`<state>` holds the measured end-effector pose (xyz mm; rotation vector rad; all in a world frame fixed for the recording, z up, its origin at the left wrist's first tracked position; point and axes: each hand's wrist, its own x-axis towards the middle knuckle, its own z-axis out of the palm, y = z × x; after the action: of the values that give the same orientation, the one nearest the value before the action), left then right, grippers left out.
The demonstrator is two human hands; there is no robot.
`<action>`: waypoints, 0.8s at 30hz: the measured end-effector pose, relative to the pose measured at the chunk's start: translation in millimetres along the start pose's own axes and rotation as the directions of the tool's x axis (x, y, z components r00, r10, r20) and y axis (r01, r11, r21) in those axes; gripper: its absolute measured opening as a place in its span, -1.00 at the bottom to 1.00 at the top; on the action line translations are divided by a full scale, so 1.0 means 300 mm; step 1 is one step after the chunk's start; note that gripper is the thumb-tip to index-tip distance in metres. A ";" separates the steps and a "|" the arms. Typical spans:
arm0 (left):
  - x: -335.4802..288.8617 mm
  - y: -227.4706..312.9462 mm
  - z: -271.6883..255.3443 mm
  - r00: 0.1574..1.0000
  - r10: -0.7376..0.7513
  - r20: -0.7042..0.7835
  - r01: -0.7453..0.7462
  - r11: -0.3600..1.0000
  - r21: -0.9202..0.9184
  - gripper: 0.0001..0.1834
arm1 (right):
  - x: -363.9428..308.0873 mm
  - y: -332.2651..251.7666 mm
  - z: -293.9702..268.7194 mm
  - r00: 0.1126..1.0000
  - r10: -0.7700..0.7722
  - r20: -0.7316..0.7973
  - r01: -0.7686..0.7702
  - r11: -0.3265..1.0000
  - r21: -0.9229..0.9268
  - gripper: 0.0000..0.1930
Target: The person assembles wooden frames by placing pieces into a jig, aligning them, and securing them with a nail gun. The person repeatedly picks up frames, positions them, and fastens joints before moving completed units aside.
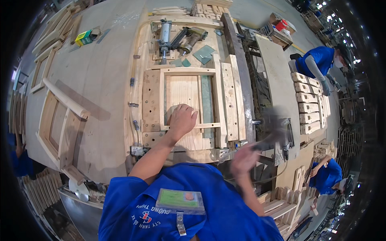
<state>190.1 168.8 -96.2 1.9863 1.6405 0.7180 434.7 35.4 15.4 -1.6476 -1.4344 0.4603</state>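
Observation:
A pale wooden frame (189,72) lies in a jig in front of me, between drilled wooden blocks (151,96) on its left and long wooden strips (232,100) on its right. My left hand (183,119) is closed at the frame's near rail, its curled fingers partly hidden. Off to the right of the jig, my right hand (244,159) grips the handle of a mallet (275,125). Motion smears both the mallet's dark head and this hand.
Beyond the frame are a pneumatic cylinder (165,36), a nail gun (194,39) and green sheet pieces (204,54). An assembled wooden piece (62,124) stands at left, near a green-yellow box (83,38). A co-worker (317,62) bends beside stacked wooden parts (309,98); another person (327,176) is below.

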 end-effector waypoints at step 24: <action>-0.027 0.034 0.012 0.998 -0.018 -0.054 0.023 0.995 0.097 -0.69 | 0.145 -0.085 0.013 0.963 0.212 0.168 -0.226 0.971 0.073 -0.53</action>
<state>198.9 158.9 -93.2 2.0299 1.7555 0.7011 427.9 76.0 45.0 -1.7343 -1.3276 0.7883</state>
